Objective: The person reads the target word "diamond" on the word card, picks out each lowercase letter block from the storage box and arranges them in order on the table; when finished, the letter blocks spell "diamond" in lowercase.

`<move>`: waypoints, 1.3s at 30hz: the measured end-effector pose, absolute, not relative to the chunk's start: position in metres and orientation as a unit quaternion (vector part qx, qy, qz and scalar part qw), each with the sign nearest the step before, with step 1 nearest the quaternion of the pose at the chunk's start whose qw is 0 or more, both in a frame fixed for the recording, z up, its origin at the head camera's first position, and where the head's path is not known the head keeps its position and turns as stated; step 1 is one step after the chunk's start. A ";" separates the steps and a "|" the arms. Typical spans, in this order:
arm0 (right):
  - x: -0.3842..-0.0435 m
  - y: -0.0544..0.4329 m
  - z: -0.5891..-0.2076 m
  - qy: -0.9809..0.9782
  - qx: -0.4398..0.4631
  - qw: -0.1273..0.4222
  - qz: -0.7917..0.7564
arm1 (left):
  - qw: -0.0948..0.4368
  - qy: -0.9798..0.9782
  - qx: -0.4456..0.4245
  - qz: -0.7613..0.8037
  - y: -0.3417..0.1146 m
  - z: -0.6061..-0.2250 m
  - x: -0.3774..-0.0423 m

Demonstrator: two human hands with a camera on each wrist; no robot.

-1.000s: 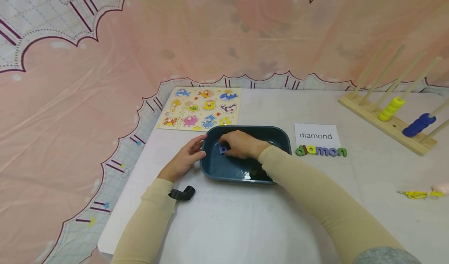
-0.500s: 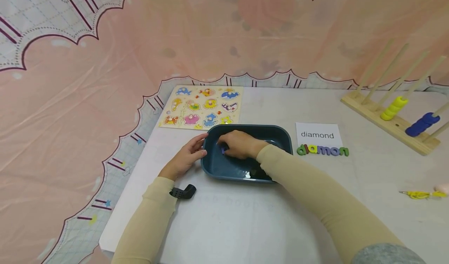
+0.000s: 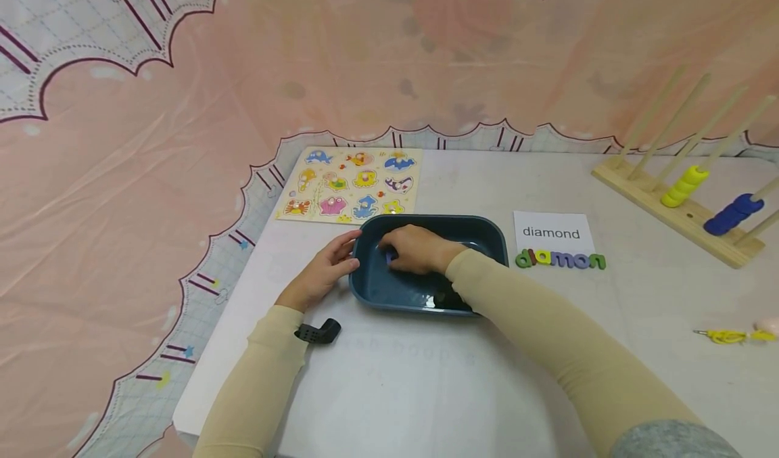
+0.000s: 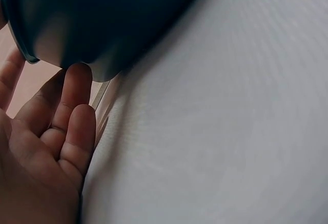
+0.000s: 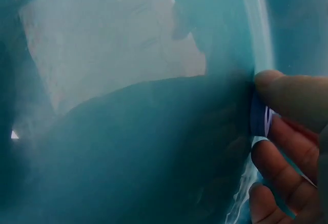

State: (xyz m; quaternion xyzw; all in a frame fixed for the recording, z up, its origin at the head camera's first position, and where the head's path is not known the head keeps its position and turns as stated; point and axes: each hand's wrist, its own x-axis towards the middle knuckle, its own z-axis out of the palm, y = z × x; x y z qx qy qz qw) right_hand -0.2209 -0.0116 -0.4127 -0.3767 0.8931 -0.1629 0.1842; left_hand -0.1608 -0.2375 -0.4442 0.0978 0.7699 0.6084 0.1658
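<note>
My right hand (image 3: 420, 249) reaches into a dark teal tray (image 3: 398, 306) and pinches a small blue piece (image 3: 389, 258) near the tray's left end. The right wrist view shows that piece (image 5: 260, 115) between thumb and fingers, with a pale edge turned towards the hand; its full outline is hidden. My left hand (image 3: 322, 272) touches the outside of the tray's left end. In the left wrist view its fingers (image 4: 77, 85) lie loosely bent against the tray's outer wall (image 4: 102, 29).
Right of the tray lie a card (image 3: 550, 231) reading "diamond" and a row of coloured letters (image 3: 570, 261) spelling "diamon". Behind stands a sea-animal peg puzzle (image 3: 349, 186). A wooden bead rack (image 3: 678, 211) is at the back right; a yellow cord (image 3: 727, 337) lies below it.
In my right hand the blue piece has turned: its flat face with a hole showed one second ago, now only a narrow side does. My left hand has stayed at the tray.
</note>
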 end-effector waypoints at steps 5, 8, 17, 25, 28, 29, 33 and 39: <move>-0.221 -0.009 -0.411 0.892 -0.375 0.184 -0.171 | 0.166 0.770 0.100 0.608 -0.236 -0.444 -0.162; -0.221 -0.007 -0.408 0.891 -0.372 0.184 -0.185 | 0.165 0.770 0.103 0.608 -0.235 -0.444 -0.163; -0.218 -0.004 -0.398 0.890 -0.370 0.184 -0.194 | 0.172 0.771 0.097 0.605 -0.233 -0.443 -0.163; -0.213 0.005 -0.387 0.886 -0.358 0.189 -0.225 | 0.169 0.778 0.099 0.597 -0.233 -0.441 -0.165; -0.212 0.011 -0.384 0.885 -0.358 0.186 -0.233 | 0.170 0.779 0.096 0.596 -0.233 -0.440 -0.165; -0.212 0.013 -0.383 0.885 -0.358 0.183 -0.235 | 0.169 0.780 0.095 0.595 -0.234 -0.440 -0.166; -0.210 0.024 -0.377 0.883 -0.360 0.166 -0.252 | 0.167 0.783 0.093 0.592 -0.233 -0.439 -0.166; -0.200 0.047 -0.366 0.875 -0.351 0.156 -0.296 | 0.168 0.784 0.086 0.591 -0.235 -0.440 -0.160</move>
